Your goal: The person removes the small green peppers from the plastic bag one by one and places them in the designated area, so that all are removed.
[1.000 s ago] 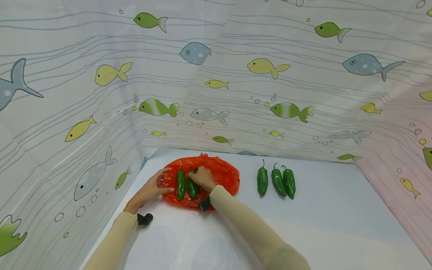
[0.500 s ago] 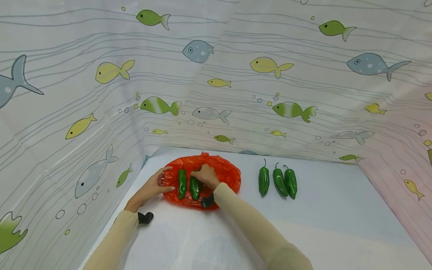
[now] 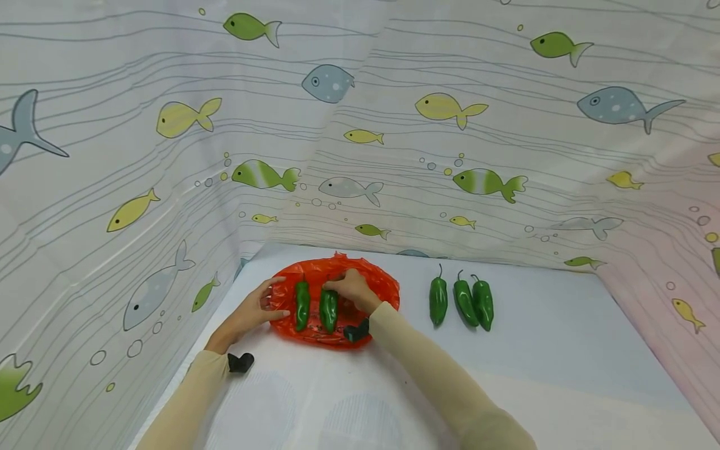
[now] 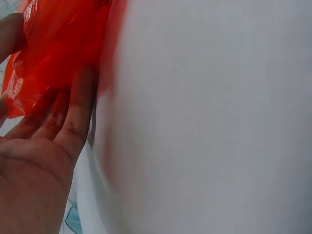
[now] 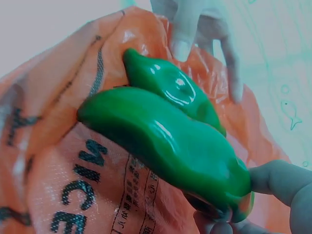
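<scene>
A red plastic bag (image 3: 365, 281) lies on the white surface, two green peppers on it. My right hand (image 3: 354, 289) pinches the right-hand pepper (image 3: 329, 310) at its stem end. In the right wrist view that pepper (image 5: 165, 141) slants across the bag's black print, thumb and fingertips at its lower right end. The second pepper (image 3: 302, 306) lies just left of it; the right wrist view shows this pepper (image 5: 170, 87) behind. My left hand (image 3: 257, 311) rests against the bag's left edge, thumb and fingers spread well apart. Part of the fingers shows through the bag (image 4: 63, 44).
Right of the bag lie three more green peppers, one alone (image 3: 438, 302) and two side by side, the middle one (image 3: 465, 303) touching the rightmost one (image 3: 482, 304). Fish-patterned sheeting (image 3: 394, 181) walls the white surface (image 3: 540, 350) at the back and sides.
My right hand has shifted slightly right with the pepper in its grip, widening the gap to the other pepper on the bag. The left hand has stayed at the bag's edge.
</scene>
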Demonstrator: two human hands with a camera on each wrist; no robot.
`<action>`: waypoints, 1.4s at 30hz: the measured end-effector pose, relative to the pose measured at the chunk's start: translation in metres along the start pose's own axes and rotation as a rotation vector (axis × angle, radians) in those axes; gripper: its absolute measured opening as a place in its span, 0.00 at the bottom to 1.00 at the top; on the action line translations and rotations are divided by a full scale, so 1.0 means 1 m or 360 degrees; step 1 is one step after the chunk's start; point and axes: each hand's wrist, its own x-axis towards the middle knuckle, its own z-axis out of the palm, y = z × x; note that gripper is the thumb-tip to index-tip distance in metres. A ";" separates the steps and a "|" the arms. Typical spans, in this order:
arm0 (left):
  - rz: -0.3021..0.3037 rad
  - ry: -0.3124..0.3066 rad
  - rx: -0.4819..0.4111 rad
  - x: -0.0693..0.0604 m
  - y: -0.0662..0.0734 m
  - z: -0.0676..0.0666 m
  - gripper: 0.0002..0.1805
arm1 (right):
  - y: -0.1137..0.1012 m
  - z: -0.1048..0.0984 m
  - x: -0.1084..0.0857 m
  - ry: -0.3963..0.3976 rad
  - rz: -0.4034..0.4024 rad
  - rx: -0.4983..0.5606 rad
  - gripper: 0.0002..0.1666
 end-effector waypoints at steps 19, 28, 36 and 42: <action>-0.0027 0.0022 0.0050 -0.004 -0.003 -0.002 0.46 | -0.007 -0.013 -0.027 -0.0143 -0.0134 -0.0053 0.14; -0.0033 0.0012 0.0040 -0.002 -0.003 -0.004 0.46 | -0.003 -0.022 -0.034 -0.0174 -0.0174 -0.0048 0.15; -0.0033 0.0007 0.0047 -0.001 -0.002 -0.003 0.47 | 0.001 -0.031 -0.037 -0.0201 -0.0200 -0.0031 0.15; -0.0035 0.0003 0.0054 0.001 0.000 -0.003 0.47 | 0.002 -0.036 -0.040 -0.0244 -0.0221 0.0034 0.15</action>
